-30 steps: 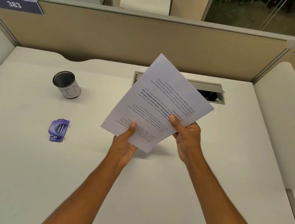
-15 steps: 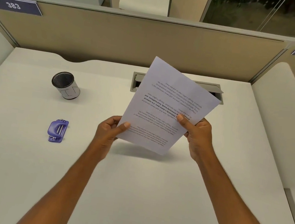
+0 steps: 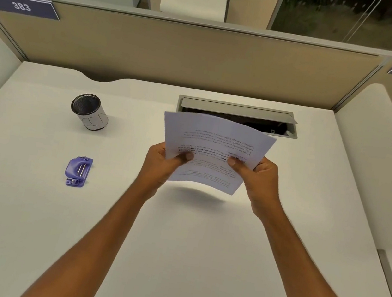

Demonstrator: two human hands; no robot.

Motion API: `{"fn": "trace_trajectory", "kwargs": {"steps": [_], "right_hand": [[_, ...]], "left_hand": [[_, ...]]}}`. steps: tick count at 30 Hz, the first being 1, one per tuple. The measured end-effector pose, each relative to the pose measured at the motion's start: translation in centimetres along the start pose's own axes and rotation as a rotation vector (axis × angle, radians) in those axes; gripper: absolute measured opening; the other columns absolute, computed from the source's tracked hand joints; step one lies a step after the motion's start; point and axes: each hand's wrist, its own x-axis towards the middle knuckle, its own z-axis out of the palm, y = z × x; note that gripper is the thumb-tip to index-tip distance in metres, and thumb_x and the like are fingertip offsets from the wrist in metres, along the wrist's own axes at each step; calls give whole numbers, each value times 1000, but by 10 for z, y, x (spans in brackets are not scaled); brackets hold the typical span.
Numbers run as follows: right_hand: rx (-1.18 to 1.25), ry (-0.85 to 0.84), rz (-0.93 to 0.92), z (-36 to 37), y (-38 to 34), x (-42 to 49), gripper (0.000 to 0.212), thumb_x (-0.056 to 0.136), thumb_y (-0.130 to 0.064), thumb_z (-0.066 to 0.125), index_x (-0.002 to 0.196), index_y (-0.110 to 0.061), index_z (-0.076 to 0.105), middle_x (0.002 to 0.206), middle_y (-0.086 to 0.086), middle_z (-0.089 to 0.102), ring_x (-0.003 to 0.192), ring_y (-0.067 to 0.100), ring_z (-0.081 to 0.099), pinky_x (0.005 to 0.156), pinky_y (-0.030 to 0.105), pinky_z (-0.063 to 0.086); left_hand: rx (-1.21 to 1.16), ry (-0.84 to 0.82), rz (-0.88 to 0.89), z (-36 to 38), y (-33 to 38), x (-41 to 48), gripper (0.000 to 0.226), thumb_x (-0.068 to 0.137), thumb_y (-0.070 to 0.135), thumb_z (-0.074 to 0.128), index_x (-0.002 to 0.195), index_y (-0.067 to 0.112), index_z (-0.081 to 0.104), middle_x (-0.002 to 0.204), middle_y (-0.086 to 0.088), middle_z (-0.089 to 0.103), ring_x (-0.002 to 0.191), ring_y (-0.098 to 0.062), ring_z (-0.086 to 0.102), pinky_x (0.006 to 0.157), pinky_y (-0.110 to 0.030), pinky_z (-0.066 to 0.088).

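A white printed sheet of paper (image 3: 216, 138) hangs above the middle of the white desk (image 3: 174, 258), its text upside down to me and its surface bowed upward. My left hand (image 3: 162, 166) pinches its left edge, thumb on top. My right hand (image 3: 258, 179) pinches its right edge the same way. The sheet casts a shadow on the desk below it.
A purple hole punch (image 3: 78, 171) lies on the left of the desk. Behind it stands a black mesh pen cup (image 3: 89, 112). An open cable hatch (image 3: 237, 116) sits in the desk behind the paper. Beige partitions (image 3: 177, 55) enclose the back; white side panels flank the desk.
The sheet has turned from tilted to nearly square to me and come lower. My left hand has shifted from the bottom corner to the left edge. The paper now bows.
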Motion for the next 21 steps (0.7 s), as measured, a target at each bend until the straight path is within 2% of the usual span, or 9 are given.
{"fn": "trace_trajectory", "kwargs": {"steps": [2, 4, 8, 14, 17, 21], "right_hand": [[-20, -18, 9, 0, 6, -1, 33, 94, -8, 82, 109, -37, 76, 99, -23, 82, 95, 10, 79, 75, 24, 64], [-19, -28, 30, -1, 14, -2, 36, 91, -6, 84, 110, -37, 77, 100, -20, 83, 98, 13, 78, 77, 25, 64], [13, 6, 86, -5, 28, -3, 37, 84, -2, 89, 109, -28, 80, 103, -10, 85, 98, 21, 79, 79, 27, 64], [17, 28, 85, -7, 30, 2, 37, 85, -5, 89, 113, -28, 79, 106, -7, 84, 97, 19, 77, 81, 29, 66], [26, 19, 122, -6, 32, 2, 37, 84, -4, 89, 112, -26, 80, 106, -8, 85, 97, 18, 79, 84, 32, 67], [43, 15, 162, -4, 40, 0, 37, 82, -2, 91, 111, -22, 80, 108, -5, 85, 102, 21, 80, 80, 27, 65]], "left_hand": [[-6, 28, -9, 2, -8, -3, 25, 94, 18, 85, 111, 35, 80, 110, 12, 85, 100, -12, 80, 90, -27, 64], [-1, 36, -24, 4, -16, -6, 27, 95, 21, 85, 114, 38, 78, 110, 13, 85, 103, -15, 80, 89, -28, 65], [14, 18, -55, 13, -25, -8, 32, 98, 25, 82, 128, 33, 76, 115, 11, 84, 107, -22, 79, 93, -35, 68], [15, 51, -38, 18, -25, -7, 36, 100, 25, 79, 135, 27, 73, 119, 7, 83, 105, -23, 79, 88, -29, 67], [-5, 53, -48, 17, -27, -10, 35, 99, 24, 80, 133, 25, 75, 117, 8, 84, 104, -20, 79, 84, -27, 67], [-14, 47, -72, 19, -31, -13, 25, 98, 21, 82, 120, 33, 78, 112, 12, 85, 102, -14, 80, 83, -24, 65]]}}
